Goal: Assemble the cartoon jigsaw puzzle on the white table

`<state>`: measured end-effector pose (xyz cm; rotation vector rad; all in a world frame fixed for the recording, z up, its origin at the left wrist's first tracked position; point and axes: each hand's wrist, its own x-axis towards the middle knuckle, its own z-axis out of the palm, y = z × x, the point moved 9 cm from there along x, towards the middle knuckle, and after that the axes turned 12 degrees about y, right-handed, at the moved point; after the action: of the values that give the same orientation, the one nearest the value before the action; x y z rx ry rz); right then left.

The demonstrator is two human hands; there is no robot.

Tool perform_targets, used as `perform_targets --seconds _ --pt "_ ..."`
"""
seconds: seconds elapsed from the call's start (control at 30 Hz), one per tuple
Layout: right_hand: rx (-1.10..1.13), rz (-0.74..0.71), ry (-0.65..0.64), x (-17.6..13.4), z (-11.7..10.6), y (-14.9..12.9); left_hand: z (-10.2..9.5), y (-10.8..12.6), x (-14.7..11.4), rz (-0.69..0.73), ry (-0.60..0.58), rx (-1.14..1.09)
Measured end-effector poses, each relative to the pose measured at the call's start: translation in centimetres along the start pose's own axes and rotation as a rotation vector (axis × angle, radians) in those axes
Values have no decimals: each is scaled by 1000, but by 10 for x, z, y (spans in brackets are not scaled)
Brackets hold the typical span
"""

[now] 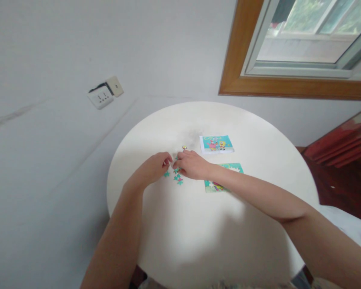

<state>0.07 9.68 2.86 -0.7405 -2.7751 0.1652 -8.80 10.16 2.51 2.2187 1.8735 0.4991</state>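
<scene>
Loose jigsaw puzzle pieces [179, 179], mostly teal with some pink, lie in a small cluster on the white table. My left hand [155, 166] is at the cluster's left side, its fingers bent in a pinch; what sits between the fingertips is too small to make out. One teal piece [166, 174] lies just under it. From the right, my right hand [192, 164] reaches over the cluster, fingers curled down among the pieces and hiding some of them. Beyond its knuckles lies a yellow-and-dark piece [184, 147]. A partly filled puzzle board [210, 188] lies beneath my right forearm, which covers its middle.
Behind the board lies a picture box [217, 144] with a pink starfish and a yellow sponge character. The round white table [180, 241] stands near a wall with a socket [100, 97]. A wood-framed window [297, 86] is at upper right, red fabric [343, 142] below it.
</scene>
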Motion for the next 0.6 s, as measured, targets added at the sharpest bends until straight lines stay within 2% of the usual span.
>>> perform_targets --seconds 0.37,0.6 --pt "88 69 -30 4 9 7 11 6 -4 75 -95 -51" --pt "128 83 66 -3 9 9 16 19 -5 176 -148 -122"
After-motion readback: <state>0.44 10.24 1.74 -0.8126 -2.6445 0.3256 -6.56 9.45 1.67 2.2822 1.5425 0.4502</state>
